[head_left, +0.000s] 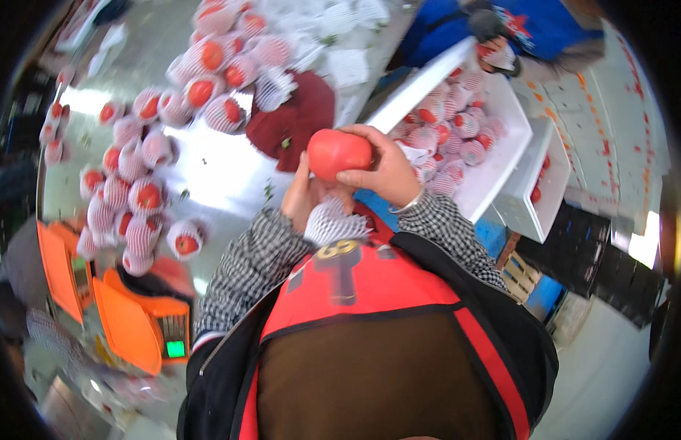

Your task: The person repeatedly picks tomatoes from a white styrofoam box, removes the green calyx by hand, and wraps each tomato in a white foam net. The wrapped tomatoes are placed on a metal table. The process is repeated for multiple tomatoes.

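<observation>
A large, bare red tomato (339, 154) is up in front of my chest. My right hand (388, 165) grips it from the right, fingers over the top and thumb across the front. Close below and to its left, my left hand (304, 194) has its thumb raised beside the tomato and its fingers curled, partly hidden. A white foam net sleeve (329, 224) hangs at the left palm, apparently held there. Just beyond my hands, a dark red cloth (304, 110) lies on the metal table (208, 165).
Several net-wrapped tomatoes (131, 183) lie on the table's left, more at its far side. To the right stands a white foam box (502, 169) of wrapped tomatoes, with another person's gloved hand (494, 48) at its far end. Orange scales (127, 319) stand at the near left.
</observation>
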A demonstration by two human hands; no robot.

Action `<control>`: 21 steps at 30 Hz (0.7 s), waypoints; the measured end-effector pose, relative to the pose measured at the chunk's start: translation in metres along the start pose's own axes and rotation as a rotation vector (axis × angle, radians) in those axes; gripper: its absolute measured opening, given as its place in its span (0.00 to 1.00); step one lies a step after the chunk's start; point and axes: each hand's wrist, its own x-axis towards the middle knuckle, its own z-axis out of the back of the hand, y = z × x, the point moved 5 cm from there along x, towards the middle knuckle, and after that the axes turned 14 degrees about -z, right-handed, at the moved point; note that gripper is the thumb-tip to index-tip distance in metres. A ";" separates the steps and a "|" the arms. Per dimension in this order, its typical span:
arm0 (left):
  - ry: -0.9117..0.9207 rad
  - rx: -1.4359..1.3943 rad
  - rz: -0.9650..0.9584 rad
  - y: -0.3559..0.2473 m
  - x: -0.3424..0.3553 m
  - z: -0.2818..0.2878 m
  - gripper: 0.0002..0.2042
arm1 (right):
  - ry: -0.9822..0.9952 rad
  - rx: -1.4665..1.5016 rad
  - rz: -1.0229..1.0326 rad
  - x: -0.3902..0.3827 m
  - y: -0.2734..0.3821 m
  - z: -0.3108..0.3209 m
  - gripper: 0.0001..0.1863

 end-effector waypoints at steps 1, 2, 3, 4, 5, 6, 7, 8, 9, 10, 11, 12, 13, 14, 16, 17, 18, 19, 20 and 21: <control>-0.045 0.096 0.111 0.002 -0.002 0.001 0.46 | 0.019 0.247 -0.091 0.003 -0.010 0.007 0.31; -0.036 0.167 0.117 0.001 0.000 -0.001 0.42 | 0.003 0.459 -0.188 0.000 -0.020 0.015 0.30; -0.015 0.269 0.078 -0.003 0.002 -0.004 0.37 | -0.003 0.697 -0.286 -0.003 -0.031 0.021 0.29; -0.062 0.355 0.042 -0.006 0.005 -0.003 0.32 | 0.065 0.869 -0.306 -0.005 -0.036 0.026 0.29; -0.090 0.362 0.024 -0.008 0.007 -0.003 0.28 | 0.101 0.997 -0.317 -0.008 -0.041 0.032 0.28; -0.135 0.436 -0.007 -0.011 0.009 -0.001 0.26 | 0.082 1.103 -0.344 -0.011 -0.049 0.038 0.30; -0.156 0.477 -0.057 -0.014 0.011 0.000 0.24 | 0.040 1.201 -0.407 -0.014 -0.059 0.042 0.31; -0.180 0.562 -0.084 -0.016 0.012 0.003 0.23 | 0.162 1.359 -0.384 -0.015 -0.062 0.044 0.32; -0.190 0.625 -0.128 -0.018 0.012 0.005 0.21 | 0.256 1.503 -0.388 -0.017 -0.067 0.046 0.33; -0.161 0.677 -0.159 -0.020 0.012 0.005 0.19 | 0.381 1.644 -0.363 -0.022 -0.071 0.050 0.34; -0.121 0.772 -0.256 -0.022 0.013 0.005 0.17 | 0.323 1.698 -0.411 -0.023 -0.082 0.057 0.37; -0.165 0.797 -0.268 -0.024 0.013 0.009 0.15 | 0.309 1.709 -0.347 -0.029 -0.089 0.067 0.37; -0.155 0.877 -0.309 -0.027 0.015 0.011 0.13 | 0.259 1.697 -0.289 -0.035 -0.097 0.077 0.36; -0.173 0.949 -0.324 -0.031 0.017 0.014 0.13 | 0.203 1.779 -0.315 -0.040 -0.106 0.091 0.36; -0.229 1.026 -0.403 -0.038 0.022 0.019 0.13 | 0.027 1.746 -0.249 -0.058 -0.118 0.128 0.33; -0.267 0.941 -0.409 -0.039 0.024 0.021 0.12 | -0.143 1.723 -0.115 -0.073 -0.119 0.155 0.31; -0.238 0.947 -0.412 -0.041 0.027 0.022 0.10 | -0.362 1.610 0.031 -0.084 -0.118 0.193 0.31; -0.330 0.988 -0.367 -0.042 0.028 0.027 0.09 | -0.534 1.538 0.161 -0.104 -0.115 0.234 0.32; -0.238 1.023 -0.407 -0.042 0.033 0.023 0.08 | -0.589 1.600 0.345 -0.124 -0.110 0.272 0.32; -0.229 1.098 -0.389 -0.041 0.036 0.022 0.08 | -0.685 1.552 0.458 -0.144 -0.104 0.311 0.36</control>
